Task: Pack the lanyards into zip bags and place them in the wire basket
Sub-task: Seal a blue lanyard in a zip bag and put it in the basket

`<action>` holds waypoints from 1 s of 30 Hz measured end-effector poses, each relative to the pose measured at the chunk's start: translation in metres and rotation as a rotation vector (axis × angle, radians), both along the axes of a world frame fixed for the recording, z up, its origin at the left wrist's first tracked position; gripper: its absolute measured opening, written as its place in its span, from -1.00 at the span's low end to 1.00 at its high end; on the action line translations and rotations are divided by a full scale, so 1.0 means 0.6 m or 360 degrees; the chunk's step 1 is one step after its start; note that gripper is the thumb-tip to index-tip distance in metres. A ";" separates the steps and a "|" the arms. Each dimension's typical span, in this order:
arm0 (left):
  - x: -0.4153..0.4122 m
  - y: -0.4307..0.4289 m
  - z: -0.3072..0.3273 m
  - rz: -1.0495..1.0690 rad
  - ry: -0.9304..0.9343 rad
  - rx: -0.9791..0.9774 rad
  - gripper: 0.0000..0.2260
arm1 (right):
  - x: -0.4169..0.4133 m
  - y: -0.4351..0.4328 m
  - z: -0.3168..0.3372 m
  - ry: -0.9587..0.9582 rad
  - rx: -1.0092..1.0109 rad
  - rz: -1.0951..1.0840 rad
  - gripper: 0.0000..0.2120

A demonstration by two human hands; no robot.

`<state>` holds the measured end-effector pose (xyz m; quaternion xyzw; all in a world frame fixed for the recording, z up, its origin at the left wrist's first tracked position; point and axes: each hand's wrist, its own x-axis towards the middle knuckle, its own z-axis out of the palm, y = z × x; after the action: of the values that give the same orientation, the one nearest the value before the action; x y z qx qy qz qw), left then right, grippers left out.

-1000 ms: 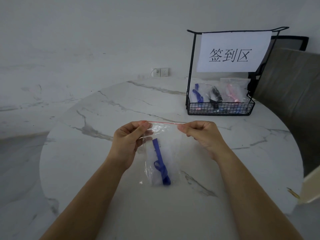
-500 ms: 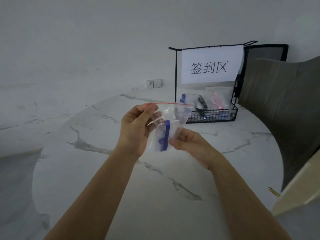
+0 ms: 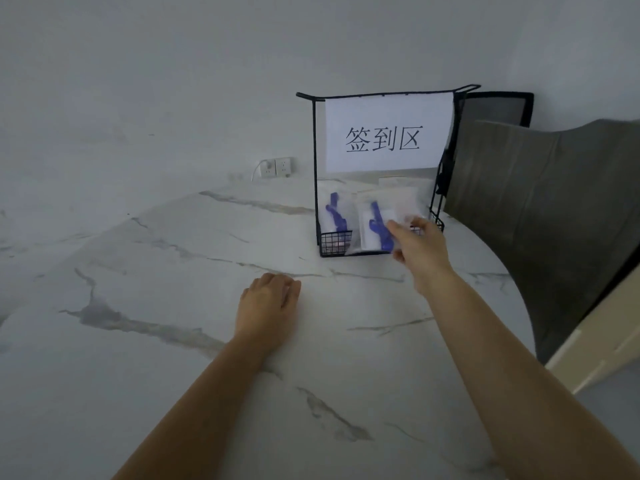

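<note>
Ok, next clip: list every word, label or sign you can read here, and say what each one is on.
"签到区": printed in black on the white paper sheet hung from the top bar of the wire basket.
No other text can be read: the zip bag in the right hand shows no print, and the wall sockets are too small to show any marking.

Bench: round, white marble, grey veins.
Far edge: black wire basket stands on it.
Middle: left hand rests palm down.
</note>
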<state>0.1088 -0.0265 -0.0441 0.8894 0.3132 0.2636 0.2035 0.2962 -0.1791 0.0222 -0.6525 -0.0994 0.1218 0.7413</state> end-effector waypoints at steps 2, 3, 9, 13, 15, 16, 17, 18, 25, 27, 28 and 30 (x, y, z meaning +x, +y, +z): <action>0.005 0.006 -0.006 0.0016 0.0022 -0.0032 -0.78 | 0.029 0.031 0.015 -0.0141 -0.0040 -0.0026 -0.66; 0.012 0.013 -0.012 0.0011 0.0002 -0.0031 -0.80 | 0.049 0.054 0.017 -0.0215 -0.0073 -0.0016 -0.67; 0.009 0.013 -0.011 -0.0030 -0.0096 -0.0044 -0.85 | 0.128 0.098 0.048 -0.0514 -0.0338 -0.0222 -0.72; 0.015 0.028 -0.018 -0.0018 -0.0117 -0.0088 -0.87 | 0.166 0.099 0.021 -0.0735 -0.1002 -0.0194 -0.72; 0.014 0.030 -0.020 -0.0021 -0.0120 -0.0080 -0.88 | 0.164 0.094 0.005 -0.0902 -0.1248 -0.0219 -0.72; 0.015 0.032 -0.022 -0.0018 -0.0127 -0.0081 -0.89 | 0.163 0.096 -0.001 -0.0972 -0.1341 -0.0278 -0.69; 0.014 0.031 -0.021 -0.0023 -0.0133 -0.0074 -0.90 | 0.161 0.096 -0.005 -0.1058 -0.1429 -0.0387 -0.65; 0.015 0.032 -0.022 -0.0025 -0.0136 -0.0077 -0.90 | 0.156 0.096 -0.006 -0.1153 -0.1503 -0.0507 -0.61; 0.016 0.034 -0.023 -0.0020 -0.0142 -0.0085 -0.90 | 0.137 0.099 -0.045 -0.1717 -0.1846 -0.0180 -0.59; 0.017 0.035 -0.023 -0.0021 -0.0143 -0.0096 -0.90 | 0.138 0.096 -0.046 -0.1547 -0.1907 -0.0058 -0.56; 0.018 0.035 -0.023 -0.0014 -0.0148 -0.0096 -0.90 | 0.138 0.095 -0.043 -0.1528 -0.1923 -0.0035 -0.56; 0.017 0.039 -0.026 -0.0004 -0.0149 -0.0113 -0.89 | 0.134 0.096 -0.036 -0.1490 -0.1979 0.0017 -0.56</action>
<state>0.1193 -0.0032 -0.0600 0.8687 0.3113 0.2933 0.2497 0.3765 -0.1216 0.0005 -0.9314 -0.3187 -0.1294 0.1192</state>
